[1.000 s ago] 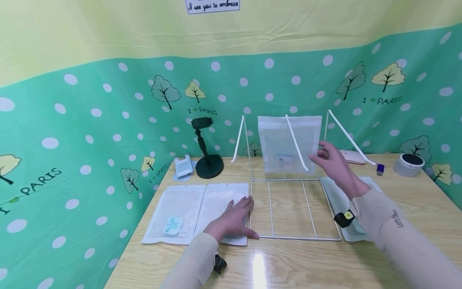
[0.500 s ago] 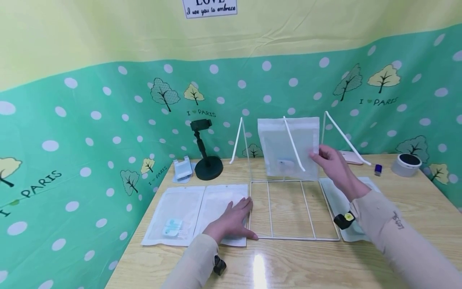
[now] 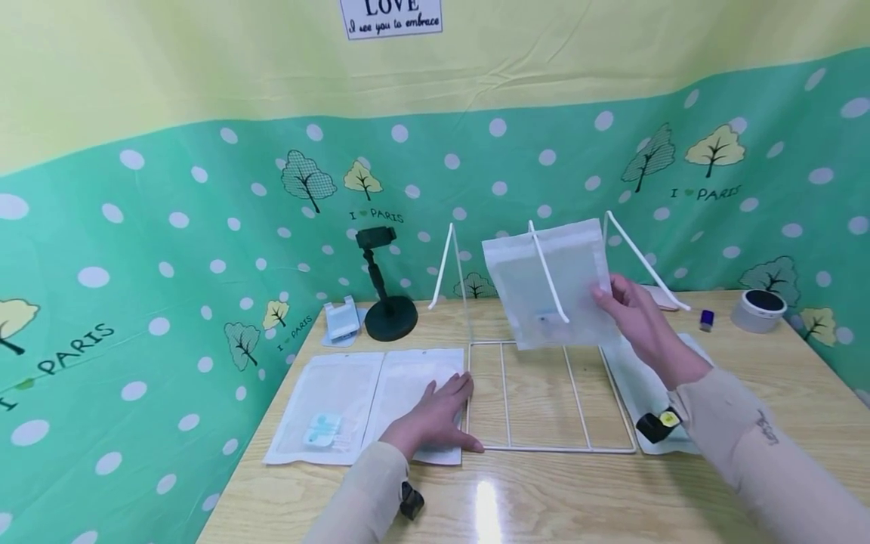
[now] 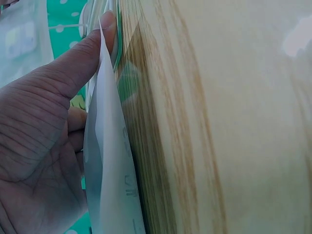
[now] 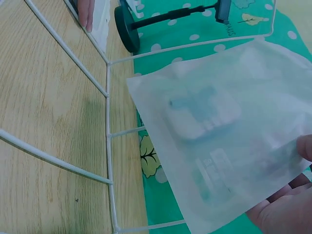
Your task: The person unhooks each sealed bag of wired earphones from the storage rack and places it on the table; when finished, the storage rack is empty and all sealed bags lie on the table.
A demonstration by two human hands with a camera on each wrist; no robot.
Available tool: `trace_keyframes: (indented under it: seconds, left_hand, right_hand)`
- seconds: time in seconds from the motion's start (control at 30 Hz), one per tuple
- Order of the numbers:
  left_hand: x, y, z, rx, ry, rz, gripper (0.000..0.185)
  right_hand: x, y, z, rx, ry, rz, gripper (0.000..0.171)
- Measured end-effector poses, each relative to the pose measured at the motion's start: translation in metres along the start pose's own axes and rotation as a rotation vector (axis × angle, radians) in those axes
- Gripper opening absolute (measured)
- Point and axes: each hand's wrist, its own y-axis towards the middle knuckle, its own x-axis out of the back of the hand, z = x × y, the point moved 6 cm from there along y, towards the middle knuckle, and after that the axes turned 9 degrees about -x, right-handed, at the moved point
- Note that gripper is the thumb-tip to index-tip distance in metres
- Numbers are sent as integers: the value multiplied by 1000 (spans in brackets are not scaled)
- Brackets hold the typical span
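Note:
My right hand [image 3: 628,310] pinches the right edge of a frosted white pouch [image 3: 553,283] and holds it tilted in the air over the white wire rack [image 3: 550,446]. In the right wrist view the pouch [image 5: 229,131] shows a small white item inside, with my thumb [image 5: 304,146] on its edge. My left hand [image 3: 435,412] lies flat on a white pouch [image 3: 414,385] on the table, beside the rack's left edge. The left wrist view shows my thumb [image 4: 73,63] against that pouch's edge [image 4: 109,161]. Another pouch [image 3: 329,404] lies further left.
A black phone stand [image 3: 387,313] and a white clip holder [image 3: 342,319] sit at the back left. A tape roll [image 3: 761,310] and a small blue item [image 3: 707,319] are at the back right. Another pouch [image 3: 646,378] lies under my right forearm.
My right hand closed on the hanging pouch's edge, then lifted it toward me and tilted it off the rack's upright prong. My left hand stayed put.

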Motion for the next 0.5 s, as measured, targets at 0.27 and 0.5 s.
trace_keyframes:
  seconds: [0.27, 0.5]
  left_hand:
    - [1, 0, 0, -25, 27, -11, 113]
    - [0, 0, -1, -29, 25, -15, 113]
  right_hand:
    - [0, -10, 0, 33, -35, 31, 53]
    - [1, -23, -2, 45, -42, 53, 48]
